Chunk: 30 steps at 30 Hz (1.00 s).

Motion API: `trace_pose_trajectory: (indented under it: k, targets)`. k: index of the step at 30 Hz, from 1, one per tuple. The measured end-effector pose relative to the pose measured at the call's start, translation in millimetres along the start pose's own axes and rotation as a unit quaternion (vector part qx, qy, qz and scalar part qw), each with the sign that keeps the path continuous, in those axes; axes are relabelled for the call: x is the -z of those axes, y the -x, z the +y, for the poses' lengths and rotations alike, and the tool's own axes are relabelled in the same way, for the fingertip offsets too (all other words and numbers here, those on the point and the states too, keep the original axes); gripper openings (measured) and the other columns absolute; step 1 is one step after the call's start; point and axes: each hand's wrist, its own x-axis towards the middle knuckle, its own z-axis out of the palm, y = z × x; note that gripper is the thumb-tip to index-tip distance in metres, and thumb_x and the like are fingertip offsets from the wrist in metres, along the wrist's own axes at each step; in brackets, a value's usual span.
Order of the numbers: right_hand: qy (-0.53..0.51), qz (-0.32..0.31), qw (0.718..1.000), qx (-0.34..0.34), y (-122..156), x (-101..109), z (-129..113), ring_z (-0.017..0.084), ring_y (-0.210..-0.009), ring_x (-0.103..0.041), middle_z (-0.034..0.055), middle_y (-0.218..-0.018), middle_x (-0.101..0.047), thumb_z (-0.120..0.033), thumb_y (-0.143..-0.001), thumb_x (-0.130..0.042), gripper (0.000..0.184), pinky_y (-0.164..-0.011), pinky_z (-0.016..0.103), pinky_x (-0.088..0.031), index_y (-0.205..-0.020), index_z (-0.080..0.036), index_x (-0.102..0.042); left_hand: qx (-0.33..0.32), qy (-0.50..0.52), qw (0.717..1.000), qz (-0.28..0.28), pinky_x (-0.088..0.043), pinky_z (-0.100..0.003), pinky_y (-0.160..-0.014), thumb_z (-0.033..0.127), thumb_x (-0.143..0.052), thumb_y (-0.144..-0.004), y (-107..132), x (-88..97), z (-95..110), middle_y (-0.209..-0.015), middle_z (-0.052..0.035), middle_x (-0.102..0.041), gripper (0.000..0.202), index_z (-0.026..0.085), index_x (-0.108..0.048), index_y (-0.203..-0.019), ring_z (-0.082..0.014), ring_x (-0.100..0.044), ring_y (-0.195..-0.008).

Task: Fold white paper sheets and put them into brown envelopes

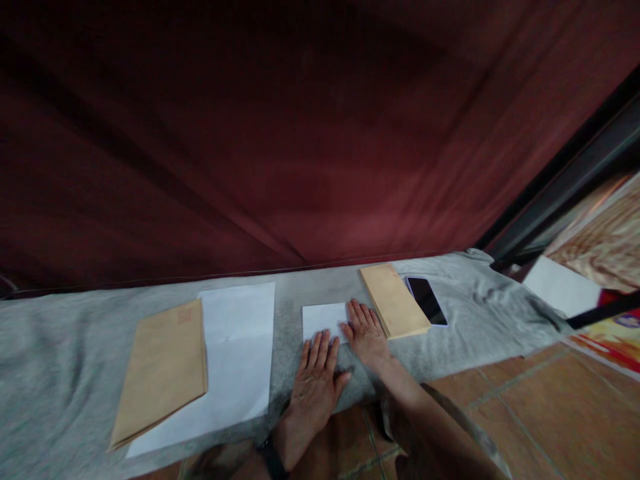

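A small white folded-looking sheet of paper (324, 317) lies flat on the grey cloth in front of me. My left hand (316, 383) rests palm down with its fingertips on the paper's near edge, fingers stretched out. Over the paper's right end lies my right hand (366, 331), also flat and holding nothing. Just right of it sits a stack of brown envelopes (395, 300). To the left, larger white sheets (243, 353) lie partly under another pile of brown envelopes (163, 367).
A dark-screened phone (427, 301) lies beside the right-hand envelopes. Grey cloth (55, 367) covers the narrow surface, and a dark red curtain (320, 167) hangs behind it. Brown floor tiles (540, 407) and a dark frame (565, 167) show at right.
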Motion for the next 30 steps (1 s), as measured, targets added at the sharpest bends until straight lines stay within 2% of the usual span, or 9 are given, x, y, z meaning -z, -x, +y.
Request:
trace_pose_trajectory:
  k: [4, 11, 14, 18, 21, 24, 28, 30]
  targets:
    - [0.000, 0.003, 1.000, 0.004, 0, -1, 1, 0.030, -0.147, -0.041, 0.0137, -0.160, -0.042, -0.042, -0.107, -0.038, 0.058, -0.120, 0.050, -0.031, -0.157, -0.013, -0.040, 0.014, -0.017, 1.000, 0.004, -0.035, -0.057, -0.120, 0.053, -0.052, -0.096, 8, -1.0, 0, -0.159, -0.0209, -0.043, 0.071, 0.012, -0.042, -0.153, -0.0339, -0.037, -0.150]
    - [0.005, 0.011, 1.000, 0.009, 0, -3, 2, 0.030, -0.146, -0.042, 0.0120, -0.159, -0.044, -0.042, -0.107, -0.037, 0.057, -0.120, 0.048, -0.031, -0.156, -0.014, -0.041, 0.058, -0.044, 0.997, 0.009, -0.044, -0.052, -0.112, 0.058, -0.050, -0.095, 12, -8.0, 0, -0.153, -0.0255, -0.050, 0.074, 0.005, -0.049, -0.147, -0.0367, -0.047, -0.143]
    - [0.007, 0.013, 1.000, 0.012, 0, -2, 2, 0.030, -0.146, -0.041, 0.0121, -0.159, -0.044, -0.042, -0.107, -0.037, 0.057, -0.120, 0.048, -0.031, -0.156, -0.013, -0.041, 0.058, -0.044, 0.997, -0.015, -0.047, -0.051, -0.109, 0.052, -0.048, -0.097, 5, -1.6, -2, -0.148, -0.0258, -0.055, 0.066, 0.005, -0.053, -0.144, -0.0369, -0.052, -0.138]
    - [0.007, 0.007, 1.000, 0.007, 0, -1, 1, 0.030, -0.147, -0.041, 0.0118, -0.159, -0.044, -0.041, -0.107, -0.039, 0.057, -0.120, 0.048, -0.031, -0.156, -0.014, -0.041, 0.060, -0.015, 0.997, -0.038, -0.049, -0.049, -0.107, 0.045, -0.047, -0.100, -6, 11.6, -6, -0.143, -0.0209, -0.060, 0.055, 0.011, -0.055, -0.143, -0.0332, -0.057, -0.132]
    - [0.002, 0.000, 1.000, 0.002, 0, 0, 2, 0.030, -0.147, -0.040, 0.0120, -0.160, -0.043, -0.041, -0.106, -0.039, 0.056, -0.120, 0.048, -0.031, -0.156, -0.013, -0.042, 0.054, 0.001, 0.998, -0.023, -0.045, -0.052, -0.112, 0.045, -0.051, -0.098, -7, 13.8, -6, -0.155, -0.0161, -0.050, 0.057, 0.019, -0.050, -0.148, -0.0337, -0.048, -0.141]
    - [-0.006, -0.006, 1.000, -0.001, -2, 4, 2, 0.030, -0.147, -0.040, 0.0127, -0.159, -0.043, -0.041, -0.106, -0.040, 0.056, -0.121, 0.048, -0.032, -0.155, -0.013, -0.042, 0.019, -0.003, 1.000, 0.003, -0.036, -0.055, -0.119, 0.049, -0.051, -0.098, -2, 8.1, -5, -0.163, -0.0138, -0.040, 0.062, 0.020, -0.045, -0.152, -0.0336, -0.035, -0.151]
    - [-0.033, -0.009, 0.999, -0.006, -2, 12, -4, 0.031, -0.149, -0.038, 0.0141, -0.160, -0.041, -0.037, -0.106, -0.039, 0.055, -0.121, 0.052, -0.032, -0.155, -0.012, -0.043, -0.005, -0.027, 0.999, 0.021, -0.033, -0.056, -0.120, 0.055, -0.049, -0.098, 3, -0.3, -4, -0.161, -0.0152, -0.042, 0.067, 0.018, -0.043, -0.152, -0.0330, -0.035, -0.151]
    - [-0.066, -0.013, 0.997, 0.021, 2, 17, -13, 0.030, -0.150, -0.036, 0.0146, -0.161, -0.039, -0.035, -0.107, -0.037, 0.055, -0.122, 0.052, -0.032, -0.155, -0.010, -0.042, -0.002, -0.040, 0.999, 0.023, -0.032, -0.056, -0.121, 0.056, -0.049, -0.097, 3, -1.7, -3, -0.160, -0.0163, -0.043, 0.067, 0.016, -0.045, -0.151, -0.0333, -0.035, -0.151]
